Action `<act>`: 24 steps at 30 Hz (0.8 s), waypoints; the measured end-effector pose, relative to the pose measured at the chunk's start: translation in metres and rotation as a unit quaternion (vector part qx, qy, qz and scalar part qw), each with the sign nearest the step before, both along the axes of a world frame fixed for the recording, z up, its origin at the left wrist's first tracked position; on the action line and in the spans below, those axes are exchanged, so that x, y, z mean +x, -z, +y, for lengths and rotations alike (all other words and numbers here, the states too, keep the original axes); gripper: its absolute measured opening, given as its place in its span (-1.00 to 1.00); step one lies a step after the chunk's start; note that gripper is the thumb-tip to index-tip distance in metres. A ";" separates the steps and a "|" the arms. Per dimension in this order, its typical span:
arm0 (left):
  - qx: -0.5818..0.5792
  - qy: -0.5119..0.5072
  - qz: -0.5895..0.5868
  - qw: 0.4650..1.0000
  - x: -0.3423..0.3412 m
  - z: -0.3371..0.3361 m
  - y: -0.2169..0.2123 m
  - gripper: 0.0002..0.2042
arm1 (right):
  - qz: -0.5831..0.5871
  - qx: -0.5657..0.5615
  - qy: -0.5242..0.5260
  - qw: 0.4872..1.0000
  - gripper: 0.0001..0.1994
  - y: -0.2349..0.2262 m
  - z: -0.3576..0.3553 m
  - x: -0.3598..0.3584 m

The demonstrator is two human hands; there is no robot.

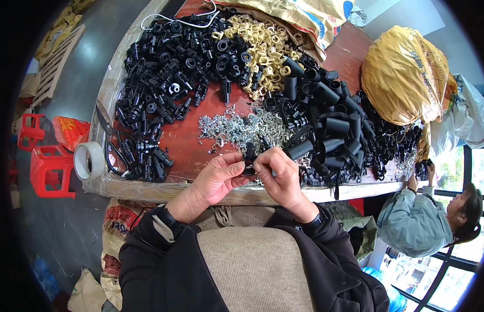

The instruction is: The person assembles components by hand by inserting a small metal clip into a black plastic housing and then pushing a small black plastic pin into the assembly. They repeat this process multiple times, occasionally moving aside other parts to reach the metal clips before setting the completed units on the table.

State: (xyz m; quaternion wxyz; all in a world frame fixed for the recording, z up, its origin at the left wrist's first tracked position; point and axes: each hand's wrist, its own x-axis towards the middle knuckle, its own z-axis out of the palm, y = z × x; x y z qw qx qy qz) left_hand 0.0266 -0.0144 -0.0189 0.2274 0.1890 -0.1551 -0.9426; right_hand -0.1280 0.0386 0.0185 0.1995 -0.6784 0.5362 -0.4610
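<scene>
A small black plastic part (250, 151) is held between my two hands above the table's near edge. My left hand (219, 178) grips it from the left, its fingertips closed. My right hand (279, 176) pinches at its right side with thumb and forefinger; whether a smaller piece is in that pinch is hidden. Just beyond my hands lies a spread of small silvery metal pieces (237, 127). A heap of black plastic fittings (164, 73) covers the table's left side, and black tubes (333, 125) are piled to the right.
Yellow plastic pieces (268, 44) lie at the back beside a sack (315, 18). Scissors (104, 118) and a tape roll (89, 161) sit at the left edge. A large yellow bag (400, 75) stands far right. Another person (424, 218) works at the right; red stools (52, 169) stand left.
</scene>
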 end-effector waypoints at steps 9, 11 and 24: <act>-0.022 -0.035 -0.065 0.997 0.004 0.006 0.003 -0.79 | 0.115 -0.018 0.028 0.993 -0.90 0.001 0.005 0.008; -0.048 -0.042 -0.119 0.991 0.004 0.007 0.002 -0.79 | 0.140 -0.027 0.028 0.989 -0.90 0.000 0.006 0.007; -0.091 -0.041 -0.130 0.986 -0.001 0.004 -0.003 -0.78 | 0.162 -0.026 0.054 0.985 -0.90 -0.002 0.006 0.008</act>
